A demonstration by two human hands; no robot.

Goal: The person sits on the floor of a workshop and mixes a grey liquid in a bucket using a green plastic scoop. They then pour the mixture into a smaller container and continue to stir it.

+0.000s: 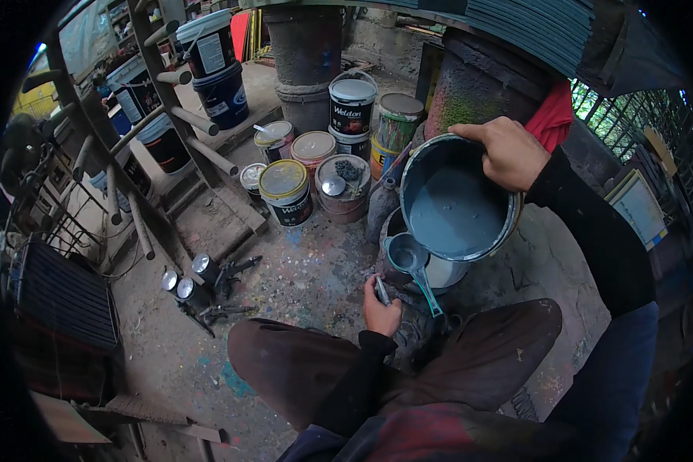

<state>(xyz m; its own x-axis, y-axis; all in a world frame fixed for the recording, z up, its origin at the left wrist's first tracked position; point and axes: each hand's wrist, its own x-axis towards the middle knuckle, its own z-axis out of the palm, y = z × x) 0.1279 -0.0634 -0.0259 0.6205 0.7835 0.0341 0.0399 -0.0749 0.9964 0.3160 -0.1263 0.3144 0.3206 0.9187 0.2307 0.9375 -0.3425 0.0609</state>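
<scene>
Right, main risk is the tipped bucket [436,156]: it's up in front of the knees, mouth leaning toward the wearer, with the right hand [516,154] clamped on its upper rim. One-handed hold, so I'd expect a swing or slip if the rim is slick, and the grey-blue paint [454,219] could then run over the near edge onto trousers and floor. A quick tilt would likely do the same.

Second weak spot: the teal scoop [406,252] sits right at the bucket's lower edge, handle pointing down toward the wearer. No fingers on it that I can see; a bump could knock it loose. Left hand [382,312] is curled round a small grey object [382,289] (can't tell what) just beside that handle.

Containers: the bucket holds a fair pool of paint, inner wall coated. Pale surface [446,272] shows below it, probably another container, mostly hidden. Behind, the yellow-lidded tin [283,179] and white-lidded pail [353,91] look closed, contents unseen. Pinkish bucket [343,206] carries a dark clump [349,170] and a shiny round piece [333,185] on top.
</scene>
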